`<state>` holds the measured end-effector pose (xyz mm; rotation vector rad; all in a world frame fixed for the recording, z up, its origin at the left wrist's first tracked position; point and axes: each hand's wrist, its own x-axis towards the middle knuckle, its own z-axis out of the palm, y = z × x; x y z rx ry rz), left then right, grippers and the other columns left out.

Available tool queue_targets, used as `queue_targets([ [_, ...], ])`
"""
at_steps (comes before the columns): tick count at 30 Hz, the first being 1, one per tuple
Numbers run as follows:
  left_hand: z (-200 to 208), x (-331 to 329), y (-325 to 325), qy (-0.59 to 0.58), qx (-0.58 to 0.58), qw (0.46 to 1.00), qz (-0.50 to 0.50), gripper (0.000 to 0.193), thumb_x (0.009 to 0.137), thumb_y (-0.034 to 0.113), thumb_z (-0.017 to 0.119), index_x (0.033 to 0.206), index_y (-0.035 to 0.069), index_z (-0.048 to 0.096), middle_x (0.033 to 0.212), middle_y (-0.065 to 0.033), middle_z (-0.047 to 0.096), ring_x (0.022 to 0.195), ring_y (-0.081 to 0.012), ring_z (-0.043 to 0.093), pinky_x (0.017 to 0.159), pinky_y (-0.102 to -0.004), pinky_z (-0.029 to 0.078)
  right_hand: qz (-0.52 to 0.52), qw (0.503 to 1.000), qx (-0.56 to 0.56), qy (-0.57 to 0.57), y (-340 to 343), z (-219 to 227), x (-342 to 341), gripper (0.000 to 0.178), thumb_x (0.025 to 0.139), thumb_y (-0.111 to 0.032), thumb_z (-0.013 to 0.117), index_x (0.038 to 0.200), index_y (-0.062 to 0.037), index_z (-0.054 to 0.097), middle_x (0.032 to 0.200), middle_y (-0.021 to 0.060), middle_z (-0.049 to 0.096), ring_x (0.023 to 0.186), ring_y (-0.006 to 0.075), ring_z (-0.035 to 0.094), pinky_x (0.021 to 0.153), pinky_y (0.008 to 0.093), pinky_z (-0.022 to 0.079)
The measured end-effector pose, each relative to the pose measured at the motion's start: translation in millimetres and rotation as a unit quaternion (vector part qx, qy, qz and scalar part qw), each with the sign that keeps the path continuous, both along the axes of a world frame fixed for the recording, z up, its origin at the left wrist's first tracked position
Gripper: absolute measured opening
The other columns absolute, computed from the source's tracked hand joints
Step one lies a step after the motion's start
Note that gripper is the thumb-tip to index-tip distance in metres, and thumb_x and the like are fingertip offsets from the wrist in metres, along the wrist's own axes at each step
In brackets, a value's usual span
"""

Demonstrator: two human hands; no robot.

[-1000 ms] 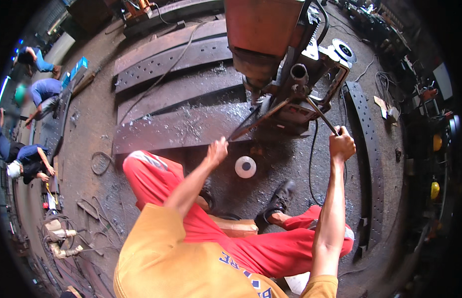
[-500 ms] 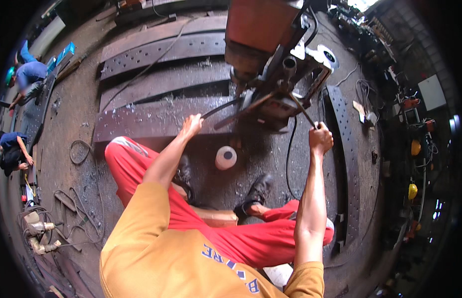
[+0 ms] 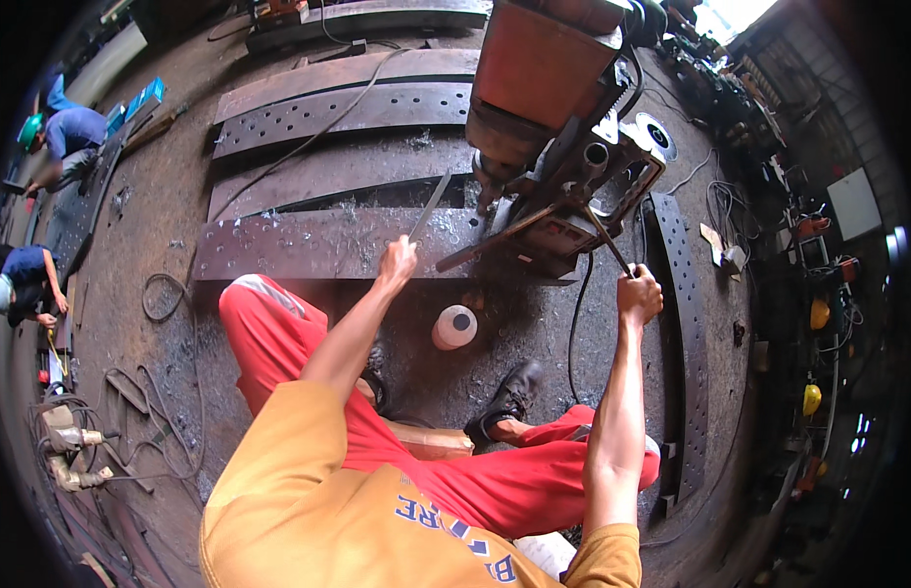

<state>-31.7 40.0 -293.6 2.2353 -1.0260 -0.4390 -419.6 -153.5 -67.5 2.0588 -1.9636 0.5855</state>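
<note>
My left hand (image 3: 398, 263) is closed round the near end of a thin, flat metal strip (image 3: 433, 204). The strip slants up over a drilled steel plate (image 3: 309, 245), its far end left of the drill's spindle. My right hand (image 3: 640, 296) grips the outer end of a feed lever (image 3: 606, 241) on the magnetic drill (image 3: 534, 78). That drill, with an orange-brown motor housing, stands on the plate's right end. A second lever (image 3: 495, 238) reaches from its hub toward the lower left. Metal shavings lie about the plate.
Between my feet and the plate stands a white bottle (image 3: 455, 330). A cable (image 3: 573, 338) runs down from the drill. A long drilled steel bar (image 3: 683, 333) lies to the right. At far left are two people, one in a green helmet (image 3: 30, 131). A power tool (image 3: 71, 436) lies lower left.
The strip in my left hand has swung away from the drill's spindle and now points up the plate. My right hand stays on the lever. The whole view has shifted slightly.
</note>
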Motion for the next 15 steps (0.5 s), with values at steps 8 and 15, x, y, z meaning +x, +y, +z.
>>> queue_targets([
  [8, 0.1, -20.4, 52.3, -0.062, 0.099, 0.989, -0.092, 0.028, 0.099, 0.028, 0.053, 0.102, 0.001, 0.059, 0.088, -0.0287, 0.069, 0.086, -0.0481, 0.067, 0.073, -0.0569, 0.055, -0.023, 1.0, 0.0, 0.015, 0.6, 2.2, 5.7, 0.028, 0.088, -0.039, 0.057, 0.086, -0.0183, 0.074, 0.082, 0.0187, 0.072, 0.08, 0.0417, 0.071, 0.073, 0.0523, 0.056],
  [15, -14.4, 31.2, 46.5, -0.107, -0.045, 0.987, -0.11, 0.027, 0.096, 0.028, 0.058, 0.093, 0.002, 0.06, 0.072, -0.0291, 0.063, 0.069, -0.0486, 0.065, 0.059, -0.0551, 0.05, -0.021, 0.999, 0.037, -0.01, 7.3, 9.3, 7.7, 0.027, 0.089, -0.039, 0.056, 0.087, -0.0187, 0.074, 0.085, 0.0179, 0.073, 0.082, 0.041, 0.071, 0.073, 0.0537, 0.055],
])
